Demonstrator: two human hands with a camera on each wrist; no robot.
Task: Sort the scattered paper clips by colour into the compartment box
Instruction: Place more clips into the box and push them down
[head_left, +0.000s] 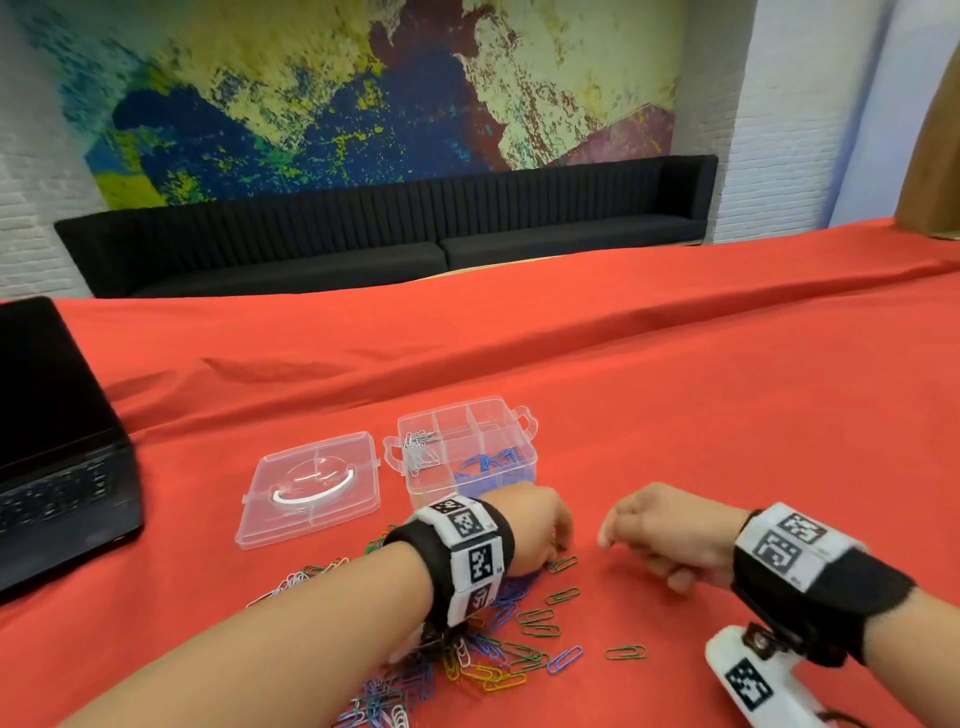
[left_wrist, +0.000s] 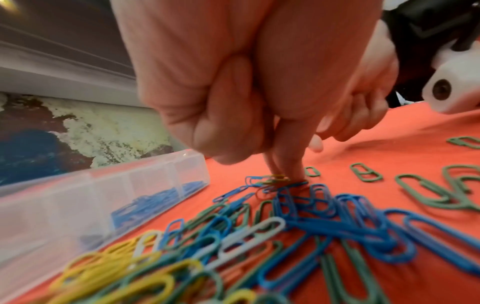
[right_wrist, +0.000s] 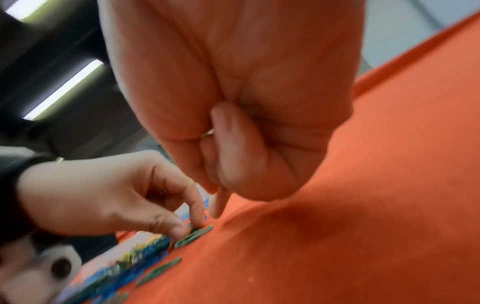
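Mixed paper clips (head_left: 467, 660) in blue, green, yellow and white lie heaped on the red cloth. Loose green clips (head_left: 563, 595) lie to their right. The clear compartment box (head_left: 524, 457) stands open behind them, holding white clips (head_left: 421, 449) and blue clips (head_left: 493, 465). My left hand (head_left: 556, 540) reaches down at the pile's far edge. Its thumb and forefinger (left_wrist: 285, 170) pinch a yellowish clip (left_wrist: 278, 177) lying among blue ones. My right hand (head_left: 644, 540) hovers just right of it with its fingers curled into the palm (right_wrist: 221, 185). I see no clip in it.
The box's clear lid (head_left: 311, 488) lies flat to the left of the box. An open black laptop (head_left: 57, 441) sits at the table's left edge. Red cloth (head_left: 727, 415) stretches right and back, with a black sofa (head_left: 389, 234) beyond.
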